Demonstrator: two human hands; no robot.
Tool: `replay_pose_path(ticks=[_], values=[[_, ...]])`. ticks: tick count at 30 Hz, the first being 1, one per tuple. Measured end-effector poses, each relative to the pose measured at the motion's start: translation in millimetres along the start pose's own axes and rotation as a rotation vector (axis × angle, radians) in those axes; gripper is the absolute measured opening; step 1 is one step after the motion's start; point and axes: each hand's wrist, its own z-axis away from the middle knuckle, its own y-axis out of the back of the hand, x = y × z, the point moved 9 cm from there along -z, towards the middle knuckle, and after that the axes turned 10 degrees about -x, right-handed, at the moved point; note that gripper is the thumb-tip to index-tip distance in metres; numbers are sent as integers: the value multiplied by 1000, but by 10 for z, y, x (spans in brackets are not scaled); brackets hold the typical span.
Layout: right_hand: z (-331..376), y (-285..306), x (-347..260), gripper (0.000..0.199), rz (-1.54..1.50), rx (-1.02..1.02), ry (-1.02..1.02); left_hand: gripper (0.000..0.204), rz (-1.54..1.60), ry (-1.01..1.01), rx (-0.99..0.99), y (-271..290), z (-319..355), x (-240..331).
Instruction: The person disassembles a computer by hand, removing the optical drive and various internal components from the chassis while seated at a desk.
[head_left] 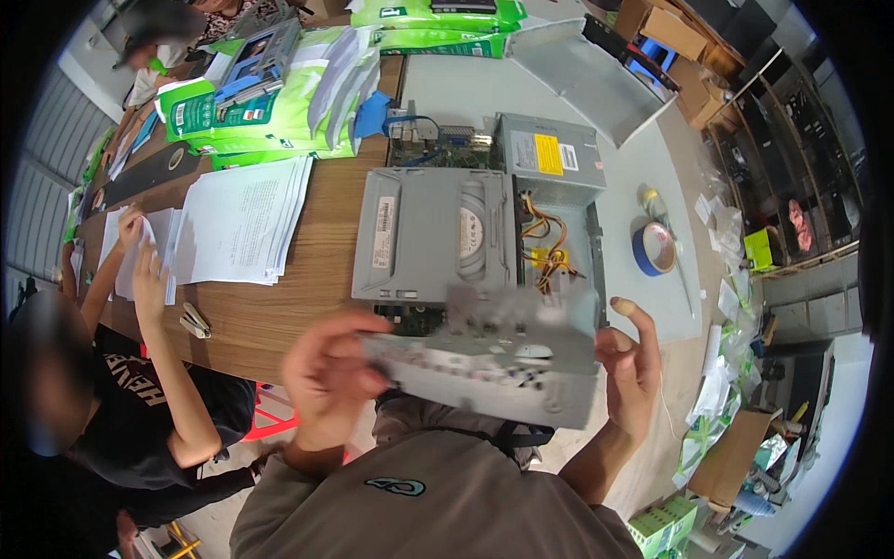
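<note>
Between my hands, close to my body, is a grey metal computer panel [484, 377] with small holes and slots, partly blurred by motion. My left hand [326, 377] is closed on its left end. At the right end my right hand [631, 368] grips the edge, index finger raised off it. Just beyond lies an opened desktop computer case [596, 252]. A grey drive [419, 224] covers its left part. The power supply [549, 154] with a yellow label sits at the back right, above bundled wires [543, 238]. The panel hides the case's near edge.
Right of the case are a tape roll [654, 250] and a metal cover [596, 79] farther back. Paper stacks [244, 219], a stapler [196, 320] and green packages [270, 107] lie left. A person [140, 391] sits left, hands on papers. Shelves [782, 158] stand right.
</note>
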Motion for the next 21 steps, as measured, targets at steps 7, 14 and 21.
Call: replay_pose_path(ticks=[7,14,21], values=[[-319,-246,161,44,62,-114,17,31,-443,-434,168,552,-646,915],[-287,277,304,27,234,193,71,21,-762,-366,-280,526,-2273,353],[63,1124,652,25,363,556,75,15,-299,-54,-687,639,-3233,-428]])
